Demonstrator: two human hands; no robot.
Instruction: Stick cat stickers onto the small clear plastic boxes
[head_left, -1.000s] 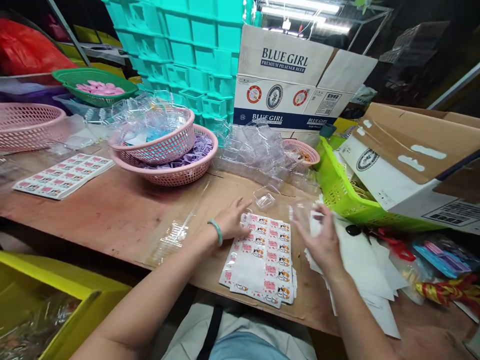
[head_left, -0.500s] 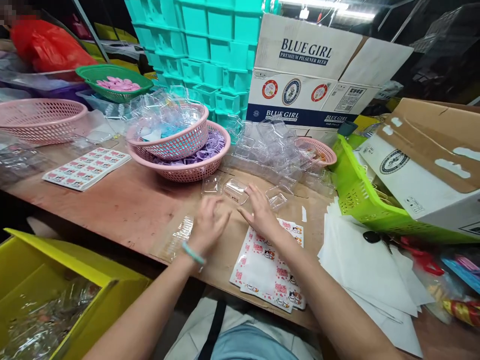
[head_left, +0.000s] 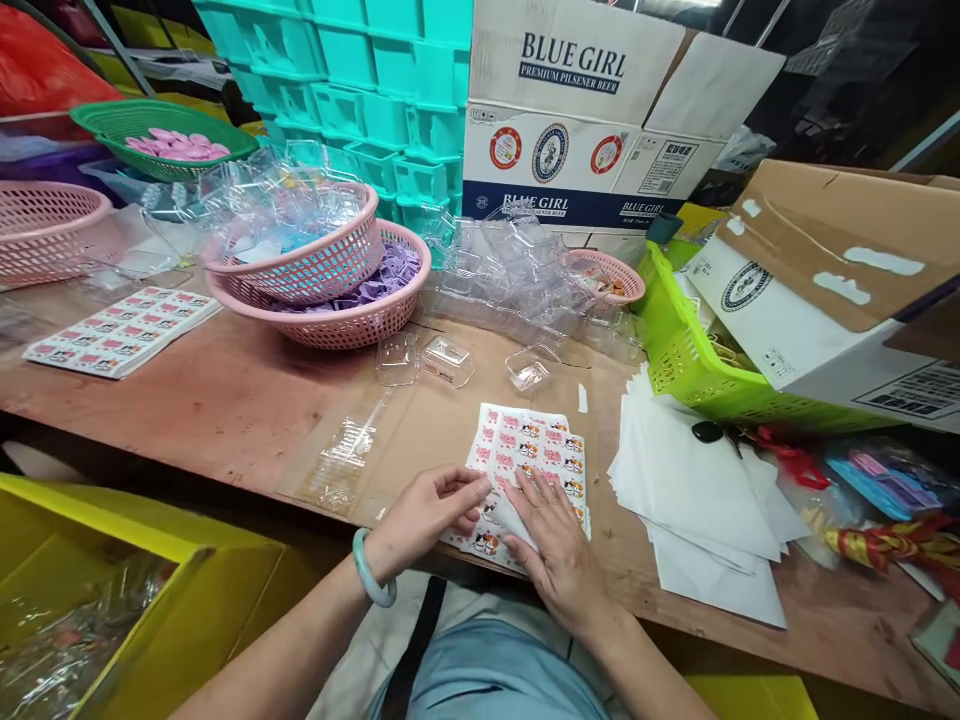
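Observation:
Sheets of cat stickers (head_left: 529, 450) lie on the cardboard near the table's front edge. My right hand (head_left: 551, 540) rests on them, palm down with fingers spread. At the sheets' left side my left hand (head_left: 450, 505) has its thumb and fingers pressed together; what they hold, if anything, is too small to make out. Beyond the hands, a small clear box (head_left: 448, 360) with print on it stands beside an open clear piece (head_left: 397, 358). Another open clear case (head_left: 529, 372) lies to the right of them.
Pink baskets (head_left: 322, 325) with purple packets and clear shells stand at the back left, near more clear shells (head_left: 510, 265). White sheets (head_left: 697, 480) and a green crate (head_left: 690, 350) are on the right. A yellow bin (head_left: 225, 600) stands front left; another sticker stack (head_left: 124, 330) lies left.
Both hands have moved back from near the small clear box to the sticker sheets. My left fingers have closed together. The view has shifted, and the white area on the sheets is now mostly covered.

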